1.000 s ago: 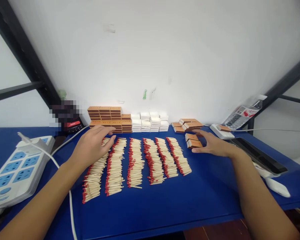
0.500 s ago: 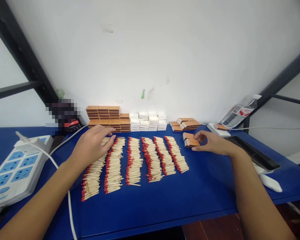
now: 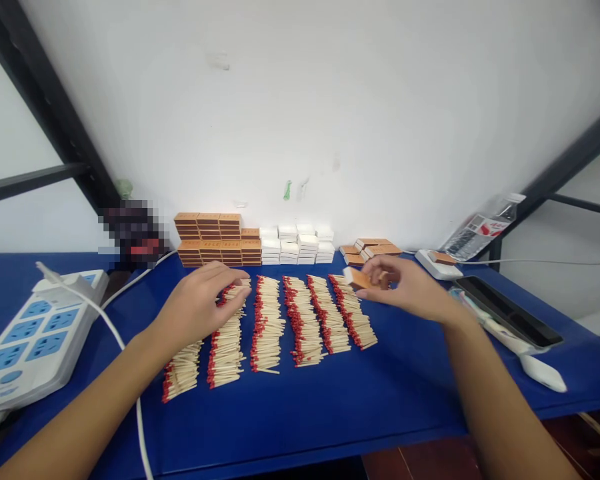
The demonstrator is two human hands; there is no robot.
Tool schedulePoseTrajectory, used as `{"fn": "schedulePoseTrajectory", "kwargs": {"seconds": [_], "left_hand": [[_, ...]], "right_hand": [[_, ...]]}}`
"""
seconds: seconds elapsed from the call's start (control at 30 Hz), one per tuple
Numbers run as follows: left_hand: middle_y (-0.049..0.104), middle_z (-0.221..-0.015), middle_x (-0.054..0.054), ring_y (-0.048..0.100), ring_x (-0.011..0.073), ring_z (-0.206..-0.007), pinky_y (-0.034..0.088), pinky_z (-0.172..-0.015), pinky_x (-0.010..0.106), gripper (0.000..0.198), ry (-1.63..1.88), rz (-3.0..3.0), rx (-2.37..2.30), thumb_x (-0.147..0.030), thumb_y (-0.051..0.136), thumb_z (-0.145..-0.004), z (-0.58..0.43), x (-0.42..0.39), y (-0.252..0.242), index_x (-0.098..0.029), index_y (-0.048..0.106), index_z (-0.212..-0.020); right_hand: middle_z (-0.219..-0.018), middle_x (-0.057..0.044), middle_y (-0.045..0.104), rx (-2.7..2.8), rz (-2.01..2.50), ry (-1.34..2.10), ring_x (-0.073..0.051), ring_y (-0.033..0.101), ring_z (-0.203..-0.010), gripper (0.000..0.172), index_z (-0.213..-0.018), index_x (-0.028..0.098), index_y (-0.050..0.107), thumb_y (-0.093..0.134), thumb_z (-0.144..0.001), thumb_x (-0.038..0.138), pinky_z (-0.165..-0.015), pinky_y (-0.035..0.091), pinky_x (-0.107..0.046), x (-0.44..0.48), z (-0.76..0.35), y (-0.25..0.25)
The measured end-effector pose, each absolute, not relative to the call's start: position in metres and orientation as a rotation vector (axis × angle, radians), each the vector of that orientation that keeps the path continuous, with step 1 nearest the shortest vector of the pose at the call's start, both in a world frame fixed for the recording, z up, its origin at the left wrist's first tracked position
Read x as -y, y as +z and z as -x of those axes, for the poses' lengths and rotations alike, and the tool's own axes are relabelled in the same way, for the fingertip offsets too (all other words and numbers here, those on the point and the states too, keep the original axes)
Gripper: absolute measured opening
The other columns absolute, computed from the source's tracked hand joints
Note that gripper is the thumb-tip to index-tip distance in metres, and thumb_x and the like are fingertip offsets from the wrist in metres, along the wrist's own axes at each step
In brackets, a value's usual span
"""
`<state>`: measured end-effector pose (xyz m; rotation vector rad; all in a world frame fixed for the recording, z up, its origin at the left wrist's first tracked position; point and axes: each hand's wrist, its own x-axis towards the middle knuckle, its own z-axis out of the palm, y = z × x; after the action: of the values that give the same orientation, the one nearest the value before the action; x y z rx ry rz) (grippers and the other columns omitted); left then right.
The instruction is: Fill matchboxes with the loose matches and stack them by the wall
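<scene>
My right hand (image 3: 405, 283) grips an orange-brown matchbox (image 3: 359, 279) with a white end, held just over the top of the rightmost row of matches (image 3: 353, 313). Its fingers hide part of the box, and I cannot tell whether a second one is in the grip. Over the two leftmost rows hovers my left hand (image 3: 203, 297), thumb and fingers apart, with nothing visible between them. Several rows of red-headed matches (image 3: 267, 327) lie on the blue table (image 3: 300, 420).
Along the wall stand stacked brown matchboxes (image 3: 215, 240), stacked white boxes (image 3: 297, 245) and a small pile of matchboxes (image 3: 373, 249). A power strip (image 3: 40, 340) with a white cable is at left. At right are a phone (image 3: 510, 310), a bottle (image 3: 485, 230) and a white adapter (image 3: 437, 265).
My right hand has moved left, carrying a matchbox from its spot right of the match rows. My left hand has shifted right and slightly down, still open.
</scene>
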<state>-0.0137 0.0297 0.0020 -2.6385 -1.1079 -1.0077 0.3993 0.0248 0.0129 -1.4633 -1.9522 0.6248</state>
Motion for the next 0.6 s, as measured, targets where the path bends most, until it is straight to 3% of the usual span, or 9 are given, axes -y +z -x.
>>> {"fn": "schedulePoseTrajectory", "kwargs": {"seconds": [0.17, 0.27, 0.5, 0.6], "left_hand": [[0.077, -0.122, 0.008, 0.072, 0.0236, -0.105, 0.059, -0.091, 0.039, 0.045, -1.002, 2.798, 1.106, -0.046, 0.070, -0.098, -0.003, -0.015, -0.002, -0.024, 0.064, -0.136], [0.076, -0.125, 0.009, 0.071, 0.0258, -0.109, 0.059, -0.094, 0.042, 0.049, -0.980, 2.821, 1.085, -0.049, 0.073, -0.096, -0.003, -0.015, -0.006, -0.024, 0.063, -0.137], [0.078, -0.110, 0.007, 0.072, 0.0239, -0.097, 0.058, -0.085, 0.039, 0.033, -1.067, 2.811, 1.133, -0.040, 0.074, -0.095, -0.002, -0.019, -0.007, -0.023, 0.070, -0.123], [0.079, -0.110, 0.007, 0.073, 0.0229, -0.096, 0.058, -0.085, 0.038, 0.030, -1.138, 2.770, 1.144, -0.036, 0.075, -0.094, -0.003, -0.018, -0.005, -0.022, 0.070, -0.121]], "right_hand": [[-0.094, -0.005, 0.069, 2.232, 1.201, 0.589, -0.020, 0.061, -0.077, 0.038, -0.104, 0.024, 0.067, 0.087, -0.081, 0.046, -0.065, 0.047, -0.034, -0.023, -0.305, 0.019], [-0.101, -0.005, 0.069, 2.280, 1.038, 0.607, -0.020, 0.061, -0.082, 0.034, -0.105, 0.025, 0.067, 0.088, -0.081, 0.037, -0.069, 0.048, -0.034, -0.027, -0.272, 0.018], [-0.107, -0.004, 0.068, 2.026, 0.960, 0.733, -0.019, 0.064, -0.085, 0.044, -0.113, 0.027, 0.062, 0.087, -0.083, 0.045, -0.069, 0.051, -0.034, -0.026, -0.256, -0.011], [-0.101, -0.003, 0.069, 1.878, 1.010, 0.847, -0.018, 0.063, -0.080, 0.046, -0.109, 0.026, 0.062, 0.086, -0.082, 0.053, -0.064, 0.049, -0.032, -0.021, -0.254, -0.021]]}}
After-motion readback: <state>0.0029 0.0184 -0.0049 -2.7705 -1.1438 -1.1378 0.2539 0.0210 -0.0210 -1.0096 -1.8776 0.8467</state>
